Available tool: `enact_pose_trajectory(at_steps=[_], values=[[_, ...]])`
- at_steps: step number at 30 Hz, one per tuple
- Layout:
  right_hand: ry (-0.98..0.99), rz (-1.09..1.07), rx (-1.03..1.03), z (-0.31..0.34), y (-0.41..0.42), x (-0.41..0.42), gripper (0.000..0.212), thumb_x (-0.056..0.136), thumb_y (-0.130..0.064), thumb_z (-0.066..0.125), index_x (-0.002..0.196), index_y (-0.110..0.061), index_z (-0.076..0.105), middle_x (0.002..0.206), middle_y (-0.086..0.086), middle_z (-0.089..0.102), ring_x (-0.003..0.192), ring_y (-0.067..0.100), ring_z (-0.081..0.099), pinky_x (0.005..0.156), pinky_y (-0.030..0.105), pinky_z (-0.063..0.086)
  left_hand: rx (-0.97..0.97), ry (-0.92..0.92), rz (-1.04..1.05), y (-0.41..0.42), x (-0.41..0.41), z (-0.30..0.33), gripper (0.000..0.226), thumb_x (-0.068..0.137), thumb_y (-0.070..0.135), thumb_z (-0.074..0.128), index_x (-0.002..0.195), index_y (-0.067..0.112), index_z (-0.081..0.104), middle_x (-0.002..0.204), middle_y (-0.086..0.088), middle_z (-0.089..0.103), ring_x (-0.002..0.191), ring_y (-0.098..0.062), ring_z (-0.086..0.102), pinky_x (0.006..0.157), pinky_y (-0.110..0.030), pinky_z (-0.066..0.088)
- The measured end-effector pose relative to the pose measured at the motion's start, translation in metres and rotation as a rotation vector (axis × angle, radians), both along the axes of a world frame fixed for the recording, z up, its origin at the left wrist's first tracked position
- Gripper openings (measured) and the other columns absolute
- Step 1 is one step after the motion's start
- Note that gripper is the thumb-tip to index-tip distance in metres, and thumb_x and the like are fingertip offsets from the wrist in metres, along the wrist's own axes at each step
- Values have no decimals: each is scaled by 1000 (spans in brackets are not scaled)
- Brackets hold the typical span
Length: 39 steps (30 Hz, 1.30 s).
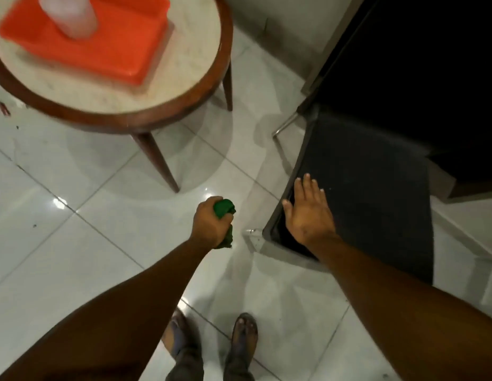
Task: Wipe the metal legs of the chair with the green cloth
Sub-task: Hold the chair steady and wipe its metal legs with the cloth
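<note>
Glossy white tiled floor (pixel 107 243) underfoot, with bright glare spots and a few dark specks and scraps at far left. Far left, a round side table (pixel 184 103) with dark wooden rim and legs and a pale marbled top, carrying an orange tray (pixel 115 50) with a blurred whitish container (pixel 71 15) standing in it. Far right, a large black mass, too dark to identify. On the right, a chair (pixel 376 193) with a dark seat cushion in a grey frame; one slim metal leg (pixel 284 125) slanting out at its far left corner, another leg (pixel 253 237) just visible at the near left corner. Two sandalled feet (pixel 211 342) on the tiles at near centre.

Left hand (pixel 209 224) raised above the floor, left of the chair's near corner, fingers curled tight around a bunched green cloth (pixel 224 209), cloth poking out above and below the fist, apart from the chair. Right hand (pixel 308 213) flat over the seat's near left edge, fingers (pixel 308 185) straight and slightly spread, thumb out to the left, gripping nothing; contact with the cushion likely but not certain.
</note>
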State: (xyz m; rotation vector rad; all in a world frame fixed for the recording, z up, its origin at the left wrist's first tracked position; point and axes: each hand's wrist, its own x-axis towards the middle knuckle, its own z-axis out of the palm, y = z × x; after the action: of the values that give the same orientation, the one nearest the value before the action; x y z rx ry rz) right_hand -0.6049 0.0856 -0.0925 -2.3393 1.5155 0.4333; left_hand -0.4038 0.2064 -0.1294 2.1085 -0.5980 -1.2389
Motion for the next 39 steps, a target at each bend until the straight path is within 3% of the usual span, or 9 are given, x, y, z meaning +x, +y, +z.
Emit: enact_pose_trajectory(at_steps=[10,18,21,23,28,32,34,36,39], values=[[-170,30,-335,-72,9,-28,70,107,-50,26,163,-9,20,172,17,20,159,36,17,129,55,18,132,331,244,15,-20,-141,30,89,9,66,116,19,71,95,-1,68,90,-24,66,89,-35,58],[-275,44,-410,-86,8,-36,68,108,-49,25,164,-9,23,172,14,22,160,31,18,130,45,12,175,556,177,-43,-47,-216,5,81,26,72,86,26,73,82,-6,69,70,-22,66,64,-28,54],[-301,63,-429,-90,5,-38,67,108,-47,28,163,-8,25,171,15,24,159,31,20,130,44,13,298,597,145,-55,-62,-235,32,73,51,70,74,19,74,62,-5,68,47,-19,60,45,-22,49],[-312,53,-433,-89,6,-38,67,108,-46,30,162,-7,26,171,16,25,159,32,20,130,47,15,327,621,176,-62,-68,-241,50,83,66,59,84,18,73,77,-6,72,66,-21,64,56,-25,50],[-300,40,-413,-84,8,-32,68,106,-42,31,161,-2,29,170,19,26,158,36,22,129,51,17,294,584,-24,-66,-72,-205,82,98,73,30,143,11,58,130,-19,66,117,-34,64,112,-49,48],[-286,45,-401,-82,9,-32,69,106,-44,29,161,-3,27,170,19,25,159,36,21,129,53,17,30,532,-126,-46,-81,-146,49,98,63,46,97,25,78,96,-5,77,92,-22,73,87,-36,55],[-284,40,-406,-83,9,-32,70,106,-46,28,162,-4,27,170,19,25,159,35,21,129,54,17,-87,470,-172,-42,-85,-145,32,102,46,53,92,28,78,94,2,77,89,-16,70,79,-26,51],[-287,43,-416,-85,9,-34,69,107,-45,29,162,-4,27,170,18,25,159,35,21,129,54,18,-11,447,-175,-51,-81,-169,27,103,36,57,109,21,78,104,-1,77,86,-15,69,72,-20,51],[-298,63,-439,-90,6,-40,68,108,-47,29,162,-6,26,171,18,25,159,34,21,129,53,18,395,512,-95,-64,-69,-224,21,91,34,71,88,13,67,81,-6,64,62,-18,57,59,-25,51]])
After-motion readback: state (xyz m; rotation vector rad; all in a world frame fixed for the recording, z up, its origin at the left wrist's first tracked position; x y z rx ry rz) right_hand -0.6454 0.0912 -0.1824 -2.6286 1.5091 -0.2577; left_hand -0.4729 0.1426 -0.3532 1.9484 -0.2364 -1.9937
